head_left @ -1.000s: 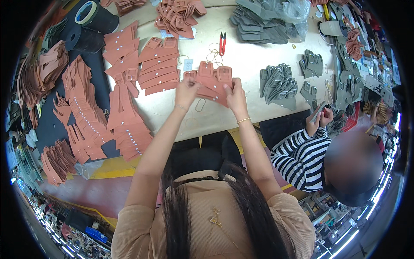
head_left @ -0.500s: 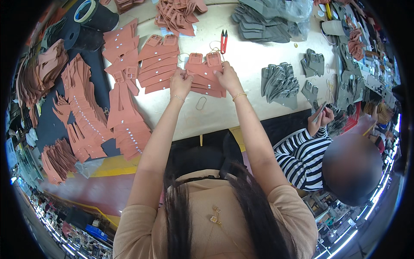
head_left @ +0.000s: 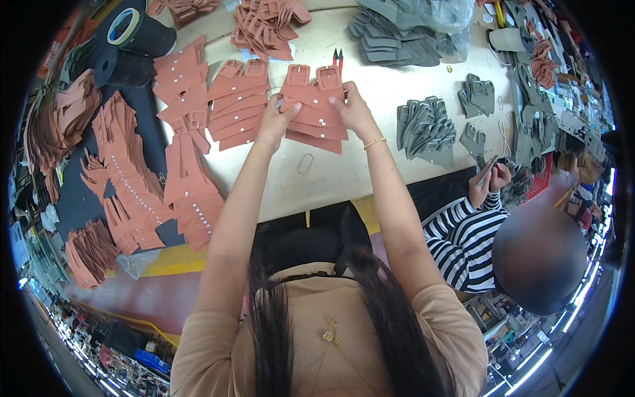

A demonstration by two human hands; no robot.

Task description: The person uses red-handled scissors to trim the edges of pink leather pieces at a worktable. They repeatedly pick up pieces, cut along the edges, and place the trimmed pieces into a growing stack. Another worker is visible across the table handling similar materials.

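Between my hands is a stack of terracotta leather-like pieces (head_left: 314, 118), fanned out, with small white stickers and two square covered buckles at its far end. My left hand (head_left: 275, 124) grips the stack's left edge, thumb on top. My right hand (head_left: 358, 116) is closed on the right edge, its thumb also on top. The fingers beneath are hidden. Left of the stack lies a similar fanned pile of buckled pieces (head_left: 239, 106). Just beyond the stack, the red thread snips (head_left: 338, 59) are partly covered by it.
Grey buckled pieces (head_left: 426, 129) lie to the right, near a larger grey pile (head_left: 397, 40). More terracotta pieces (head_left: 132, 165) cover the left side beside black spools (head_left: 126, 66). A rubber band (head_left: 305, 163) lies near me. At right, a person in a striped sleeve (head_left: 456, 231) handles a small grey piece.
Both hands have raised the stack off the neighbouring pile, and it looks larger. Its buckles now reach farther up and cover most of the red snips.
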